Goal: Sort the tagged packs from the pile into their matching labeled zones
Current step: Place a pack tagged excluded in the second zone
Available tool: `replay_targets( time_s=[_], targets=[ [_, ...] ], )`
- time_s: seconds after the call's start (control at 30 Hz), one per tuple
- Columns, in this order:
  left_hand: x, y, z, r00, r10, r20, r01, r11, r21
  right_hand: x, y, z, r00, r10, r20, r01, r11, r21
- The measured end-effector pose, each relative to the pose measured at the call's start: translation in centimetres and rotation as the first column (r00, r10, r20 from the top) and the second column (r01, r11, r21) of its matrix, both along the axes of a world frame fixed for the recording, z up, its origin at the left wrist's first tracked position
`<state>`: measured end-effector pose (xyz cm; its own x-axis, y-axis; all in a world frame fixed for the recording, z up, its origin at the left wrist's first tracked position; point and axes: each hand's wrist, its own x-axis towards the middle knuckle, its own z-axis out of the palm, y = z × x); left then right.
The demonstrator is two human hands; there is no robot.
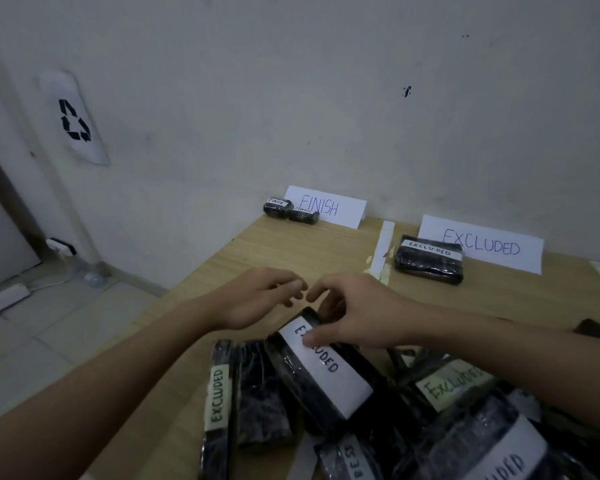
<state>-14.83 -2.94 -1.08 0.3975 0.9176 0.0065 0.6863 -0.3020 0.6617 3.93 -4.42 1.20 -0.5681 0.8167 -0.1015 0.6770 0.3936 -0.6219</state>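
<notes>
Item: black plastic-wrapped rectangular pack with a white paper tag reading EXCLUDED (321, 370). It lies on top of the pile at the near edge of the light wood-grain desk (291, 251). Its long axis runs diagonally, with the far end toward the upper left, under the hands, and the near end toward the lower right. The tag runs along the same axis.

Right hand (357, 313): grips the far end of this pack, with the thumb pressed on the tag and the fingers curled over the far edge.

Left hand (260, 297): hovers just beside the right hand above the desk, with its fingers loosely bent and holding nothing. Its fingertips are close to those of the right hand.

Pile, near edge: a narrow black wrapped pack with a green-lettered EXCLUDED strip (217, 403) lies to the left, its long axis nearly straight away from the viewer. A black wrapped pack with no tag showing (262, 396) lies between it and the held pack. A black pack with a pale green-lettered EXCLUDED tag (451, 386) lies to the right, partly under the right forearm. More packs lie at the bottom edge, with their tags cut off.

Zones, far edge: a white paper sign reading FINISH (326, 206) stands against the wall, with two small black packs tagged FINISH (290, 211) just beside it. A white paper sign reading EXCLUDED (482, 244) has one black pack tagged EXCLUDED (428, 259) in front of it. A white tape strip (381, 247) divides the two zones.
</notes>
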Motion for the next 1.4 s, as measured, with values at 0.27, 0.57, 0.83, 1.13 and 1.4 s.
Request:
replay_targets(
  time_s=[0.27, 0.57, 0.83, 1.13, 1.4],
  targets=[
    [0.7, -2.7, 2.1, 0.993, 0.007, 0.118, 0.027, 0.960, -0.279, 1.4, -0.5, 0.1, 0.833, -0.346, -0.432, 0.275, 0.936, -0.218],
    [6.3, -0.8, 4.5, 0.828, 0.151, 0.541, -0.126, 0.989, -0.082, 4.5, -1.7, 2.5, 0.963, -0.263, -0.055, 0.245, 0.776, 0.582],
    [16.2, 1.4, 2.9, 0.695, 0.159, 0.701, -0.051, 0.984, -0.173, 12.2, 0.0, 2.5, 0.878, -0.471, 0.088, 0.264, 0.628, 0.732],
    [22.4, 5.4, 0.6, 0.961, 0.009, 0.275, -0.021, 0.999, 0.043, 22.5, 6.2, 1.0, 0.745, -0.612, 0.266, 0.345, 0.695, 0.631],
    [22.1, 7.9, -2.2, 0.982, -0.188, -0.011, 0.186, 0.959, 0.214, 25.0, 11.1, -1.7, 0.781, -0.507, 0.365, 0.403, 0.855, 0.325]
  ],
)
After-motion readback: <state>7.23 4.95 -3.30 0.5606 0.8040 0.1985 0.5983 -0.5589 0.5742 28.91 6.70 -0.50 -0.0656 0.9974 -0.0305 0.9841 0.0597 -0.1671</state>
